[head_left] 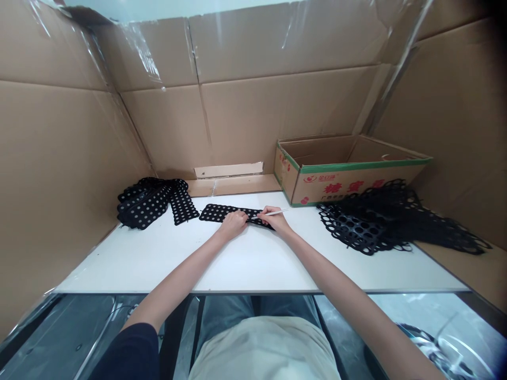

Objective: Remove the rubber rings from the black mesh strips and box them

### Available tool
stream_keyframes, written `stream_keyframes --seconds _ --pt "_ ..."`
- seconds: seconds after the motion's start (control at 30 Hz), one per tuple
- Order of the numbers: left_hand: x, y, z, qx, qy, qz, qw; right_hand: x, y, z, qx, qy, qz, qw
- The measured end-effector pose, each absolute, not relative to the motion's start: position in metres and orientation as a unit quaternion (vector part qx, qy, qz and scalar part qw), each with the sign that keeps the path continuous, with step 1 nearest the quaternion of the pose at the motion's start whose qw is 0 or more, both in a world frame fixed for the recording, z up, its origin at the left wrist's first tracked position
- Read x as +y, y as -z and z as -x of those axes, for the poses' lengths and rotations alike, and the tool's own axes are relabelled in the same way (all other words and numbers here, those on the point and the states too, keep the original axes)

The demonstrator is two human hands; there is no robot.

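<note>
A black strip with rows of round holes (pixel 216 212) lies flat on the white table, its long side running left to right. My left hand (pixel 234 224) presses on the middle of this strip, with the fingers bent together at its edge. In my right hand (pixel 275 219) is a thin white pen-like tool (pixel 278 211), pinched between thumb and fingers, its tip down at the strip's right part. The exact kind of tool is too small to make out. The strip's right end is partly covered by my right hand.
At the left is a pile of black perforated strips (pixel 144 203). Black netting with larger holes (pixel 368 221) is heaped at the right, before an open cardboard box (pixel 356 168) with green edges. Cardboard walls (pixel 245 105) surround the white table (pixel 253 264).
</note>
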State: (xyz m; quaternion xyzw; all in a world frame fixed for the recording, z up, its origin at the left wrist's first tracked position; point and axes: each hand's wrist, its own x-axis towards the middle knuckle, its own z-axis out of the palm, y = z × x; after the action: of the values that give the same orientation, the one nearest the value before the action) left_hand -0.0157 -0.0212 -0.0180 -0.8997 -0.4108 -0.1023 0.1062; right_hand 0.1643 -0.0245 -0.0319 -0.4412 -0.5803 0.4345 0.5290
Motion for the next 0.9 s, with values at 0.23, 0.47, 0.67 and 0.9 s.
stream_keyframes --seconds 0.23,0.47,0.67,0.9 --pt "-0.018 0.022 0.0169 -0.408 0.118 0.899 0.11 -0.0245 0.0315 -0.1656 -0.577 -0.447 0.434 0.528" --pt "-0.0165 0.0232 0.0142 -0.402 0.119 0.9 0.119 -0.0223 0.0367 -0.1661 -0.575 -0.459 0.426 0.528" --pt "-0.0148 0.0248 0.0124 -0.408 0.123 0.896 0.13 -0.0209 0.04 -0.1648 -0.597 -0.449 0.41 0.523" --pt "-0.0151 0.0239 0.0119 -0.412 0.127 0.894 0.12 -0.024 0.0387 -0.1657 -0.625 -0.432 0.401 0.513"
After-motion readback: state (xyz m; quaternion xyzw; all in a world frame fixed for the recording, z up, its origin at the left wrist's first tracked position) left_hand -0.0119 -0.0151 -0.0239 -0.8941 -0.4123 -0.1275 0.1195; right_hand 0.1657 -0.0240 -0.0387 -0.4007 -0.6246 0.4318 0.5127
